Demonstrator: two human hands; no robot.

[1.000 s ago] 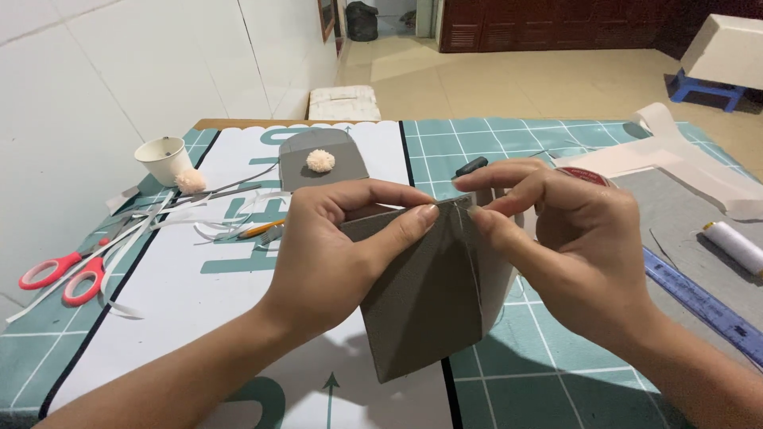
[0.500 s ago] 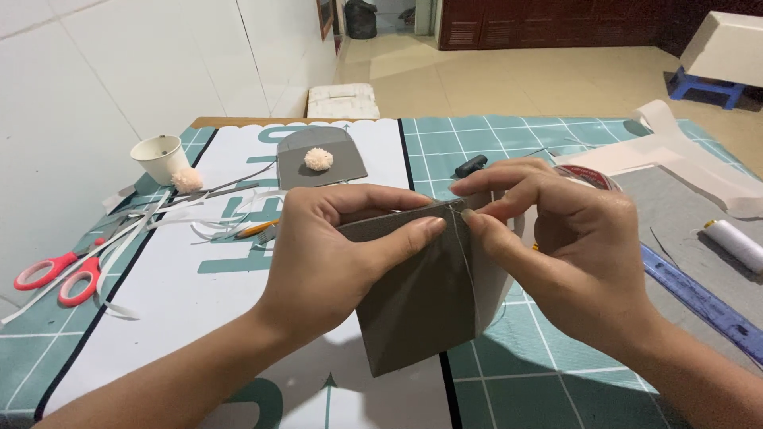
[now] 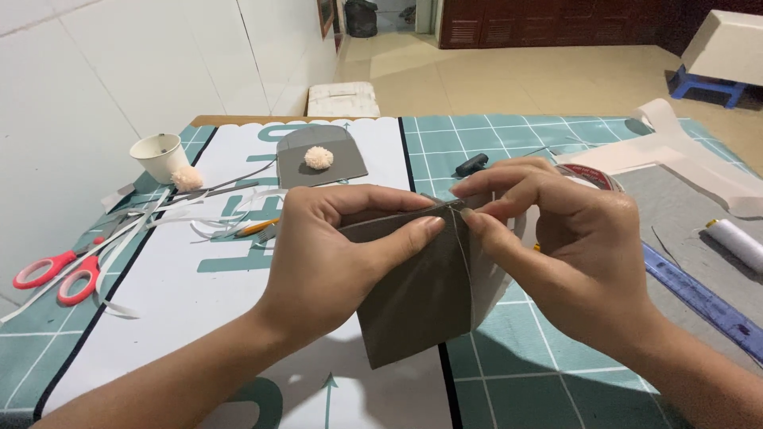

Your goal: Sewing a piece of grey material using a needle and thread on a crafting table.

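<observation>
Both of my hands hold a folded piece of grey felt [image 3: 421,298] upright over the green cutting mat [image 3: 548,373]. My left hand [image 3: 334,258] pinches its top edge from the left, thumb in front. At the same top edge my right hand [image 3: 568,250] pinches from the right, fingertips almost meeting the left thumb. A pale seam line runs down the felt near my right hand. Whether a needle is in my right fingers is too small to tell.
Red-handled scissors [image 3: 56,274] and white paper strips lie at the left. A white cup [image 3: 159,155], a grey felt piece with a pompom [image 3: 319,157], a tape roll [image 3: 596,176], a blue ruler [image 3: 703,302] and a white thread spool [image 3: 735,242] surround my hands.
The felt has sunk slightly and my hands have closed in on its top edge. My grip on it is unchanged.
</observation>
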